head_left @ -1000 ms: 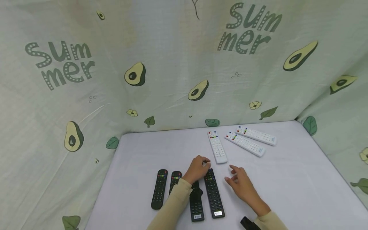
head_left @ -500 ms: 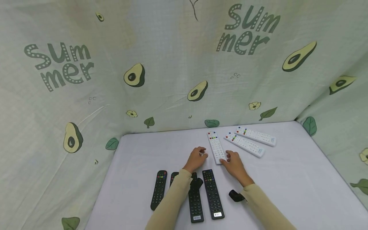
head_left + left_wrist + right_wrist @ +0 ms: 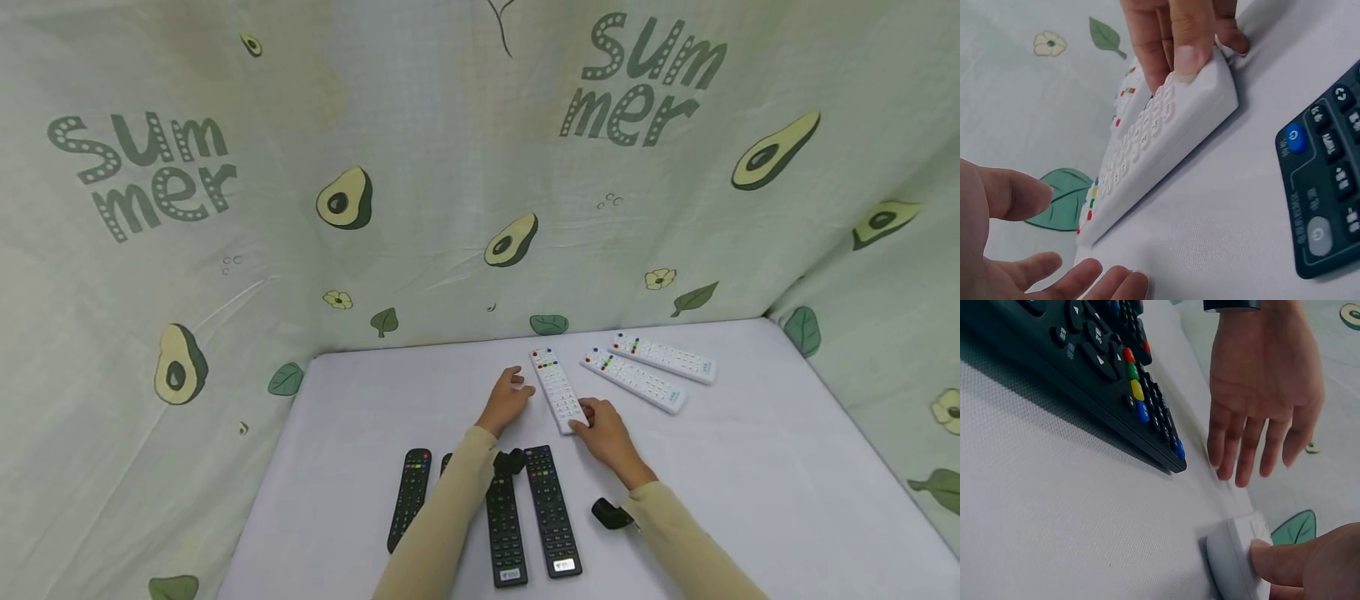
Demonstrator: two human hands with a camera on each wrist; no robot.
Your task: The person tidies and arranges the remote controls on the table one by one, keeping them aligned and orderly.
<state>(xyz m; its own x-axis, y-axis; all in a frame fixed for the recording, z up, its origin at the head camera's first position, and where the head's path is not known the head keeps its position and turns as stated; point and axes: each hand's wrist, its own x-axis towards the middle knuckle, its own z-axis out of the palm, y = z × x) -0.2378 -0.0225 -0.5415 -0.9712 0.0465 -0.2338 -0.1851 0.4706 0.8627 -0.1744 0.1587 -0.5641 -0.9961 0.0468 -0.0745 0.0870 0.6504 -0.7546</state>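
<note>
A white remote control [image 3: 557,390] lies at the middle of the table, its coloured buttons toward the back. My right hand [image 3: 606,432] grips its near end, thumb on the button face and fingers at the far side, as the left wrist view shows. That near end looks slightly raised in the left wrist view. To the left of the remote, my left hand [image 3: 507,400] hovers with its fingers apart and nothing in them. In the right wrist view the left hand [image 3: 1263,406] has its palm in sight and fingers extended.
Two more white remotes, one nearer [image 3: 633,381] and one farther [image 3: 663,357], lie at the back right. Several black remotes stand in a row in front, including the rightmost [image 3: 553,512] and leftmost [image 3: 410,497]; my left sleeve [image 3: 438,521] covers part of the row. A printed cloth [image 3: 420,275] hangs behind.
My right hand has moved left and forward and taken hold of the white remote's near end, which has shifted slightly left. My left hand has moved a little farther forward.
</note>
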